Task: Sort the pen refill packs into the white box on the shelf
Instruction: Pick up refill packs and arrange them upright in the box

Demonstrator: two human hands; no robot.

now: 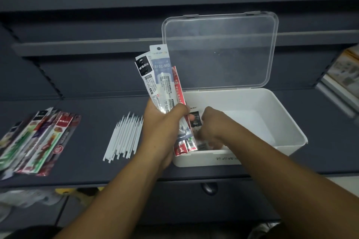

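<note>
A white box (275,114) stands on the dark shelf, its clear lid (219,50) tilted up behind it. My left hand (163,122) grips a bunch of pen refill packs (157,75), upright over the box's left end. My right hand (211,122) reaches into the left part of the box, its fingers curled on a dark pack (194,120) there. More refill packs (38,141) lie fanned out at the shelf's far left.
A row of loose white refill tubes (124,137) lies on the shelf between the left packs and the box. A shelf rail (77,48) runs behind. Stacked paper goods (343,72) sit at the right edge. Below the shelf is a drawer front with a knob (208,188).
</note>
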